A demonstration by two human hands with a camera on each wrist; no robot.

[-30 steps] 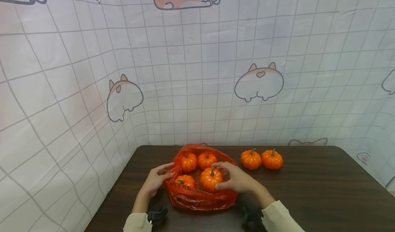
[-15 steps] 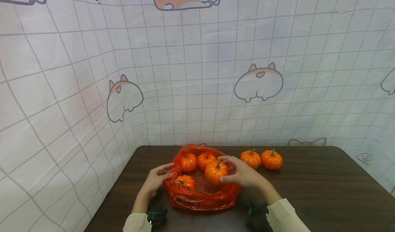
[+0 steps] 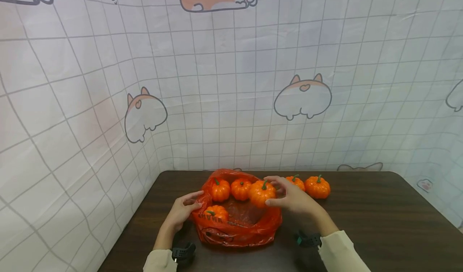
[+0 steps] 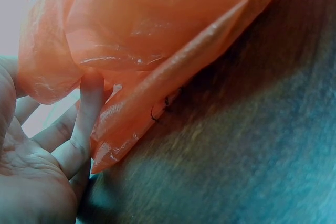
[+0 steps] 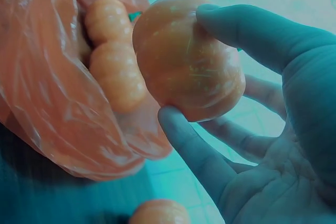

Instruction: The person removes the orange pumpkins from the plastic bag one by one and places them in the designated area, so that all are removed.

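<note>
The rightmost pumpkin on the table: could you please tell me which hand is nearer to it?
The right. The right hand, holding another pumpkin, is a little left of the rightmost pumpkin. The left hand is much farther left, touching the left side of the red bag.

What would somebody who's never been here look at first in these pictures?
Probably the bright red plastic bag, open on the dark table with three orange pumpkins inside. Next might come the bigger-looking pumpkin gripped in the right hand, up at the bag's right side. Behind the table, a cartoon dog bottom on the white gridded backdrop stands out too.
</note>
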